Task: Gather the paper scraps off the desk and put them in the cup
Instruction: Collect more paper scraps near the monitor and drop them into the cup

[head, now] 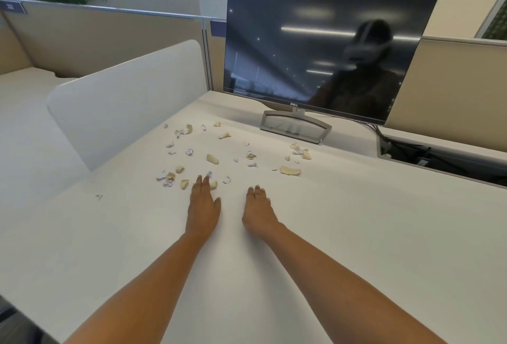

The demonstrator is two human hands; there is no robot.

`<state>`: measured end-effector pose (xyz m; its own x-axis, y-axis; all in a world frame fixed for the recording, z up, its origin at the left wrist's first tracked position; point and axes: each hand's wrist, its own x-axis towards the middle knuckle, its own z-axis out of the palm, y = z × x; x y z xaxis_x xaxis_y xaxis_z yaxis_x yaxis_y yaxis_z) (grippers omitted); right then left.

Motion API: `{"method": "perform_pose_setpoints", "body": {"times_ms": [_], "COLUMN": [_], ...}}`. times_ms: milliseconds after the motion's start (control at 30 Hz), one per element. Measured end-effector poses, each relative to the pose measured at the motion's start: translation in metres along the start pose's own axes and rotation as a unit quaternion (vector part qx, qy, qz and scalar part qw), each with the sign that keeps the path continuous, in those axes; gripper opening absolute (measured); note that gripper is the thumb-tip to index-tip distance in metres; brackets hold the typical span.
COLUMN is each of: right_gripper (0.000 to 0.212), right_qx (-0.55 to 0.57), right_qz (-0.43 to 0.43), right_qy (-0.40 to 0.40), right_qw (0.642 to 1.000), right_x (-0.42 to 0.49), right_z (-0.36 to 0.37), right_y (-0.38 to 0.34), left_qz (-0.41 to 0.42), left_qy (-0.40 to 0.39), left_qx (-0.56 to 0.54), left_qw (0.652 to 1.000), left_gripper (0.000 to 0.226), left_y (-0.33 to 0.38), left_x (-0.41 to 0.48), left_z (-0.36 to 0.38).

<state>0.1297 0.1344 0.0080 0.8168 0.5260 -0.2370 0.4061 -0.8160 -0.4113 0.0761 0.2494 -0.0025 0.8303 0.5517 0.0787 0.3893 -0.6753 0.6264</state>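
Left hand (203, 203) and right hand (258, 210) lie flat and released mid-desk (356, 234) — apparently poised to sweep the scraps (212, 159), strewn toward the monitor (323, 52) edge; no cup visible.

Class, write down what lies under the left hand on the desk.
A tan scrap and a white scrap peek out beside the fingertips of the left hand on the desk. Whatever lies beneath the palm is covered.
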Motion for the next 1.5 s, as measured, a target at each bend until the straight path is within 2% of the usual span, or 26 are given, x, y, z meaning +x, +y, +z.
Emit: {"method": "perform_pose_setpoints", "body": {"times_ms": [100, 200, 333, 433, 533, 733, 933, 1100, 1233, 1500], "right_gripper": [0.064, 0.057, 0.049, 0.050, 0.052, 0.039, 0.030, 0.023, 0.044, 0.044], "right_qx": [0.011, -0.001, -0.048, -0.099, -0.159, -0.146, -0.162, -0.173, -0.172, -0.155], "right_qz": [-0.037, -0.068, -0.096, -0.106, -0.127, -0.172, -0.231, -0.229, -0.230, -0.174], "right_qy": [-0.008, -0.014, -0.012, -0.006, 0.010, 0.078, 0.078, 0.062, 0.069, 0.092], "right_qw": [0.999, 0.998, 0.994, 0.989, 0.979, 0.971, 0.956, 0.956, 0.955, 0.968], "right_x": [0.012, 0.025, 0.037, 0.042, 0.038, 0.020, -0.003, -0.023, -0.043, -0.099], "right_z": [0.001, 0.003, 0.007, 0.010, 0.011, 0.008, 0.001, -0.005, -0.015, -0.053], "right_y": [-0.013, -0.023, -0.033, -0.032, -0.026, -0.015, 0.008, 0.023, 0.046, 0.129], "left_qz": [0.031, 0.047, 0.035, 0.031, 0.025, 0.003, 0.018, 0.029, 0.050, 0.071], "left_qy": [-0.013, -0.019, -0.036, -0.040, -0.036, -0.038, -0.046, -0.049, -0.045, -0.031], "left_qx": [0.012, 0.025, 0.048, 0.077, 0.062, 0.059, 0.080, 0.156, 0.183, 0.079], "left_qw": [0.999, 0.998, 0.998, 0.996, 0.997, 0.998, 0.996, 0.986, 0.981, 0.994], "left_gripper": [0.056, 0.047, 0.044, 0.046, 0.045, 0.041, 0.030, 0.024, 0.020, 0.028], "left_y": [-0.003, -0.007, -0.008, -0.008, -0.008, -0.008, 0.004, 0.014, 0.028, 0.092], "left_x": [0.008, 0.010, 0.013, 0.013, 0.011, 0.009, -0.005, -0.023, -0.041, -0.083], "left_z": [0.001, 0.004, 0.009, 0.009, 0.011, 0.004, -0.004, -0.002, 0.006, 0.045]}}
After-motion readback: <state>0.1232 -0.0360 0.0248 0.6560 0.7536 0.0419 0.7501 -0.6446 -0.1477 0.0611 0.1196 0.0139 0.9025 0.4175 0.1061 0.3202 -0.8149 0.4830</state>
